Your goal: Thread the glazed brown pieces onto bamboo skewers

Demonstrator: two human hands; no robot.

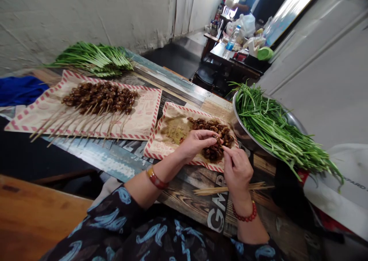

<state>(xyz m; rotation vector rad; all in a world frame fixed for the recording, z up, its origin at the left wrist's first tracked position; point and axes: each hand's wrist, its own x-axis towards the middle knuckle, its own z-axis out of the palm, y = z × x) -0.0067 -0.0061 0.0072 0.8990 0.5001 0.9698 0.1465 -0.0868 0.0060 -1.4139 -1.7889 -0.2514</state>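
Note:
Over a paper-lined tray (pixel 169 150) with a red-striped rim, my two hands meet above a pile of glossy dark brown morsels (pixel 211 127). My left hand (pixel 198 142) pinches one brown morsel (pixel 217 141) between thumb and fingers. Close beside it, my right hand (pixel 237 165) is closed in a pinch on what looks like a thin bamboo skewer, mostly hidden by the fingers. Loose bamboo skewers (pixel 211 191) lie on the table under my right wrist. To the left, a larger striped paper (pixel 143 119) bears many loaded skewers (pixel 100 98), bare ends towards me.
A steel bowl (pixel 244 132) heaped with green chives (pixel 276 127) stands right of the tray. More chives (pixel 94 58) lie at the back left, near a blue cloth (pixel 20 90). Further off are a cluttered table with a water bottle (pixel 231 42) and a person (pixel 247 2).

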